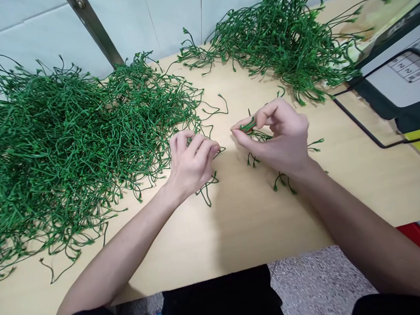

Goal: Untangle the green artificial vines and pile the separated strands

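Note:
My right hand [278, 133] pinches a small bunch of thin green plastic stems [248, 125] between thumb and fingers. Their split, bud-like ends stick out below and beyond the hand. To its left, my left hand [194, 163] is held with curled fingers, thumb and index fingertip together. Thin green stems show beside and under it; whether one is pinched there is hidden. A few loose stems [206, 195] lie just below this hand. Close on the left spreads a large tangled heap of the same green stems [90, 130].
A second pile of green stems [277, 38] lies at the back right, by the tiled wall [176, 19]. On the right stand a dark and white printed package [394, 80] and a black wire frame [361, 125]. A metal bar [96, 32] leans at the back. The wooden table [269, 229] ends near my body.

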Demonstrator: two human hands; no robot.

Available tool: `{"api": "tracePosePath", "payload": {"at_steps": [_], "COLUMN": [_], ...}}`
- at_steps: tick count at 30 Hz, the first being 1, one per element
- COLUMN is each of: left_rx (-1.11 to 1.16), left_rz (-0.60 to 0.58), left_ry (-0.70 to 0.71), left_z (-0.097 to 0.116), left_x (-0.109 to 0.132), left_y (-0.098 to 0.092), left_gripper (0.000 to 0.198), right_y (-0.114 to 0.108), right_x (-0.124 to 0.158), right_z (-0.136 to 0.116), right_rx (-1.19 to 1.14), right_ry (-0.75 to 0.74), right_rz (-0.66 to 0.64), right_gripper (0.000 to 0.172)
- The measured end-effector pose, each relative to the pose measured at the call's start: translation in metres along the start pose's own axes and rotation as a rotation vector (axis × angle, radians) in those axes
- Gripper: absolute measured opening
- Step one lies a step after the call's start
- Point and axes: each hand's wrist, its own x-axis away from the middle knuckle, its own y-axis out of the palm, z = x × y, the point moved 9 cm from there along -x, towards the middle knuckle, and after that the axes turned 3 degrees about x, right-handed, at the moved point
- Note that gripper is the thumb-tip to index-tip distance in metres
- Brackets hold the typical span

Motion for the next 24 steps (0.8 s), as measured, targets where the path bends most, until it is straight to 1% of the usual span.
{"api": "tracePosePath", "payload": {"at_steps": [2,4,5,7,9,11,12,14,16,18,20,21,22,24], "left_rx": [-0.045,-0.080,-0.081,-0.034,0.063,0.159,0.188,0.201,0.170,0.137,0.136,0.147,0.162,0.193], "left_rz": [0.096,0.157,0.170,0.165,0.109,0.000,-0.061,-0.166,-0.246,-0.310,-0.337,-0.323,-0.294,-0.200], "left_ry": [-0.070,-0.119,-0.115,-0.054,0.062,0.178,0.218,0.255,0.271,0.299,0.325,0.325,0.318,0.290], "left_z": [-0.006,-0.010,-0.010,-0.006,0.004,0.015,0.019,0.023,0.024,0.025,0.026,0.026,0.026,0.024], "left_x": [0.000,0.001,0.001,0.000,0.000,0.001,0.002,0.004,0.006,0.009,0.011,0.011,0.010,0.007], "left_y": [-0.007,-0.012,-0.013,-0.012,-0.008,0.000,0.004,0.011,0.018,0.023,0.025,0.024,0.022,0.015], "left_gripper": [0.011,0.012,0.014,0.018,0.022,0.026,0.028,0.031,0.036,0.045,0.048,0.045,0.039,0.029], "right_y": [-0.003,-0.004,-0.003,0.000,0.005,0.010,0.013,0.018,0.021,0.021,0.018,0.015,0.012,0.005], "right_x": [-0.003,-0.005,-0.006,-0.004,-0.002,0.000,0.000,0.000,0.000,-0.001,-0.002,-0.004,-0.005,-0.007], "right_z": [0.005,0.009,0.011,0.017,0.022,0.023,0.023,0.020,0.018,0.015,0.013,0.014,0.015,0.021], "right_rx": [-0.066,-0.140,-0.177,-0.255,-0.352,-0.456,-0.502,-0.573,-0.627,-0.678,-0.711,-0.722,-0.739,-0.803], "right_ry": [0.065,0.149,0.201,0.326,0.450,0.518,0.528,0.520,0.507,0.486,0.477,0.486,0.505,0.569], "right_rz": [0.032,0.044,0.039,0.013,-0.025,-0.065,-0.093,-0.152,-0.201,-0.220,-0.216,-0.203,-0.182,-0.105], "right_gripper": [0.033,0.035,0.035,0.036,0.036,0.032,0.029,0.024,0.022,0.020,0.021,0.022,0.022,0.027]}}
